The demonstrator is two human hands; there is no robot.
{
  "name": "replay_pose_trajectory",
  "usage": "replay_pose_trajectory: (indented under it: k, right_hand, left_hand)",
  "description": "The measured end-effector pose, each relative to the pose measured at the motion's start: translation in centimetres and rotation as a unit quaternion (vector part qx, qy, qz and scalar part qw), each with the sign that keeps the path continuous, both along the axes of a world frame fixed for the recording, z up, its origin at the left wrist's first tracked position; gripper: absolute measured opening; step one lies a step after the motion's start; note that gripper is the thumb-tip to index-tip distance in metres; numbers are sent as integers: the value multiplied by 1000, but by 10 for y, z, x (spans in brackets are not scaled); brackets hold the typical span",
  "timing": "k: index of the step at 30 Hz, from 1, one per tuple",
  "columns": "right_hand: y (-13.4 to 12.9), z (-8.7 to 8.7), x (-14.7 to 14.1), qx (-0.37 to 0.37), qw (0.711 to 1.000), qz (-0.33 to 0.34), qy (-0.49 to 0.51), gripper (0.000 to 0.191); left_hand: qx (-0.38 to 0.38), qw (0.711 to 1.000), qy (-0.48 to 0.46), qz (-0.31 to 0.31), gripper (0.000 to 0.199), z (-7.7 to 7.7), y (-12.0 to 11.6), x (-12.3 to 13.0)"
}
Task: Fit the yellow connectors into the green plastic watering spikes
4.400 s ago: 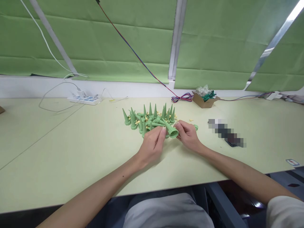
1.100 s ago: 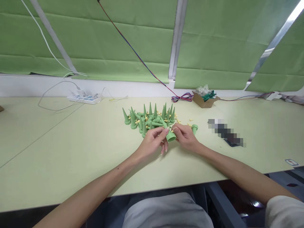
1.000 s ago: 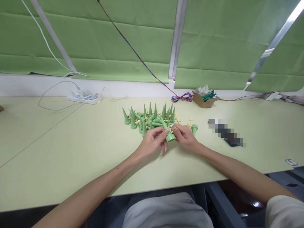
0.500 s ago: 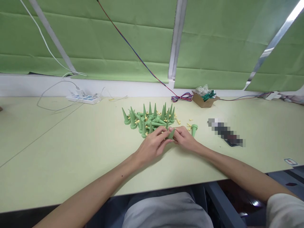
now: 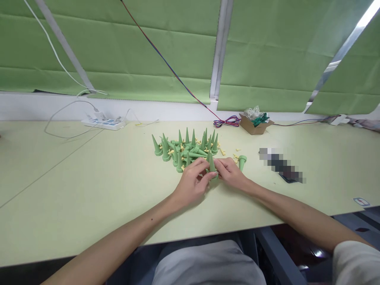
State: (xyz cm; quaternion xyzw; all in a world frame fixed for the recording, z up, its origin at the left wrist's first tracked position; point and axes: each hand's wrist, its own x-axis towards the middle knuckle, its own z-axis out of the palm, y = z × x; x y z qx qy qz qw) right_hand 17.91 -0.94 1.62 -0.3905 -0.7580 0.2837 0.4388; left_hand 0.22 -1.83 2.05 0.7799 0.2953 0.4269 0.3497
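Note:
My left hand (image 5: 194, 180) is closed round the base of a green watering spike (image 5: 211, 163), which points up between my hands. My right hand (image 5: 230, 171) is pinched against the right side of this spike; its fingertips hide whatever they hold. Just beyond my hands lies a pile of green watering spikes (image 5: 165, 150), some standing on their wide bases and others lying down. Small yellow valve pieces (image 5: 222, 152) are scattered among and beside them. To the right of my right hand, another green spike (image 5: 242, 161) lies with its wide end away from me.
A dark, pixelated object (image 5: 282, 166) lies to the right on the table (image 5: 89, 198). Farther back are a small cardboard box (image 5: 255, 127) with clear and green plastic, a coiled red-blue wire (image 5: 227, 122), and a white power strip (image 5: 103, 123) with cables.
The green spike in my left hand has turned from leaning right to nearly upright. My left thumb has shifted across its base. My right hand stays beside it.

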Motion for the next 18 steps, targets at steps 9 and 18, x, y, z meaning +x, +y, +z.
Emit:
replay_pose_trajectory:
  k: [9,18]
  right_hand:
    - [-1,-4,3,126,991,-22,-35,52]
    - [-4,-3,1,144,989,-7,-38,44]
  left_hand:
    - [-257,957,-71,-117,40,12,2,-1]
    - [-162,983,-50,-73,29,16,0,-3]
